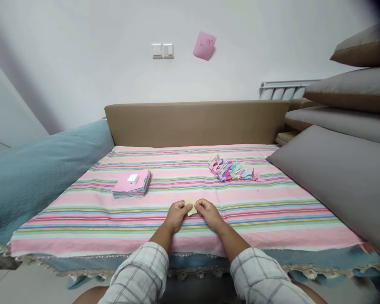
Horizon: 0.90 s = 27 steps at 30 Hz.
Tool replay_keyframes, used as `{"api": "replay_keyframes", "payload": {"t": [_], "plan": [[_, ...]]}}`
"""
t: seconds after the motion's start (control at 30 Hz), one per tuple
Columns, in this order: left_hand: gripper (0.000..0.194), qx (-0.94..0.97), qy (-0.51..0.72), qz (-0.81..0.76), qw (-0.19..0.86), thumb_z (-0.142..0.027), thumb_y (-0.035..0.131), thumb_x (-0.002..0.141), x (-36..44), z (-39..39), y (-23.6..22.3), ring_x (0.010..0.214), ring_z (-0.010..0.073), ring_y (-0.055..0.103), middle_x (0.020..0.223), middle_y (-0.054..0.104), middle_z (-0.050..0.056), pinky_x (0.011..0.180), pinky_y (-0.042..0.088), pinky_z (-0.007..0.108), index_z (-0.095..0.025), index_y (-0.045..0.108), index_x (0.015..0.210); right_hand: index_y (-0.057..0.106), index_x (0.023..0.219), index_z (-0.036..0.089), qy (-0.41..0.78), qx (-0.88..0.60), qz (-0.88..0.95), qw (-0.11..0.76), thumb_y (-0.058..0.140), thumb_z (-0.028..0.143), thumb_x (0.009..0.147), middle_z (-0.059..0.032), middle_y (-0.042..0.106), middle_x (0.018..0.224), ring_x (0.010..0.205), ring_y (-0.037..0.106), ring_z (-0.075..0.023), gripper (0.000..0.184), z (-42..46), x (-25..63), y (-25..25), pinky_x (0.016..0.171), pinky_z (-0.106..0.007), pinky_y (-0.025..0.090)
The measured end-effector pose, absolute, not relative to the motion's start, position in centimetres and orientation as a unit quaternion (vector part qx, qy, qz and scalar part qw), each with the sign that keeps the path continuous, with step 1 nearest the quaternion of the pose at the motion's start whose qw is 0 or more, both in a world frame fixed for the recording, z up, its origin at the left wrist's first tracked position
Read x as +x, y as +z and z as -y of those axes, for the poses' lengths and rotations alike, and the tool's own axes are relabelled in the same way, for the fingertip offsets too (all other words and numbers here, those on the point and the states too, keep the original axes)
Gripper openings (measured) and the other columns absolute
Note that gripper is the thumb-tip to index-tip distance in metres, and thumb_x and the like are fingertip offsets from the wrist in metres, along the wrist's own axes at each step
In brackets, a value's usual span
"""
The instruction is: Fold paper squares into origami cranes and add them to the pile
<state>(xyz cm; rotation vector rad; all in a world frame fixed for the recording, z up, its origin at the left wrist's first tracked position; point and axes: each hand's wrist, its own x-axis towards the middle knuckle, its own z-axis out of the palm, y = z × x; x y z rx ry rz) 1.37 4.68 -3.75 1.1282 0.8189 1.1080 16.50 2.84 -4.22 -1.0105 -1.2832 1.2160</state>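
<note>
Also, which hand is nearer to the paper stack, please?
Left. The left hand is in front of the paper stack and to its right; the right hand is farther to the right, past the left hand.

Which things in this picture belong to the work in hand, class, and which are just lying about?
In the work:
- yellow paper, held by left hand and right hand
- probably the paper stack and folded papers

Just about:
- cushions
- pink note on the wall
- seemingly, the white block atop the stack
</note>
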Motion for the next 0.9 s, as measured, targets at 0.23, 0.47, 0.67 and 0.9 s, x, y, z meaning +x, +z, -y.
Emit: {"api": "replay_keyframes", "payload": {"t": [0.23, 0.47, 0.67, 0.9], "plan": [[0.034, 0.531, 0.466, -0.386, 0.593, -0.042, 0.078, 0.055, 1.41, -4.87, -3.99, 0.054, 0.009, 0.046, 0.055, 0.056, -0.002, 0.057, 0.036, 0.023, -0.012, 0.064, 0.061, 0.056, 0.083, 0.02, 0.51, -0.41, 0.519, 0.55, 0.064, 0.051, 0.068, 0.0043, 0.051, 0.064, 0.054, 0.043, -0.0091, 0.036, -2.93, 16.03, -4.35, 0.055, -0.024, 0.037], [0.032, 0.602, 0.434, -0.413, 0.528, -0.042, 0.075, 0.058, 1.54, -4.84, -3.71, 0.056, 0.0099, 0.045, 0.057, 0.054, -0.001, 0.057, 0.035, 0.023, -0.012, 0.064, 0.058, 0.058, 0.078, 0.019, 0.5, -0.42, 0.506, 0.563, 0.064, 0.05, 0.067, 0.0029, 0.053, 0.064, 0.054, 0.044, -0.0094, 0.034, -3.01, 16.21, -4.66, 0.052, -0.023, 0.036], [0.031, 0.635, 0.416, -0.432, 0.487, -0.043, 0.073, 0.06, 1.49, -4.77, -3.49, 0.057, 0.0105, 0.046, 0.059, 0.054, -0.001, 0.057, 0.036, 0.022, -0.013, 0.064, 0.058, 0.055, 0.074, 0.018, 0.481, -0.428, 0.525, 0.556, 0.06, 0.051, 0.073, 0.0051, 0.045, 0.058, 0.052, 0.038, -0.0086, 0.033, -3.16, 16.36, -5.17, 0.05, -0.022, 0.032], [0.032, 0.643, 0.407, -0.442, 0.475, -0.044, 0.071, 0.061, 1.58, -4.85, -3.68, 0.058, 0.0109, 0.047, 0.061, 0.056, 0.0, 0.057, 0.036, 0.023, -0.014, 0.064, 0.06, 0.053, 0.076, 0.019, 0.447, -0.446, 0.545, 0.552, 0.054, 0.052, 0.077, 0.0043, 0.043, 0.057, 0.053, 0.038, -0.0102, 0.032, -2.85, 16.28, -4.98, 0.05, -0.022, 0.033]]}}
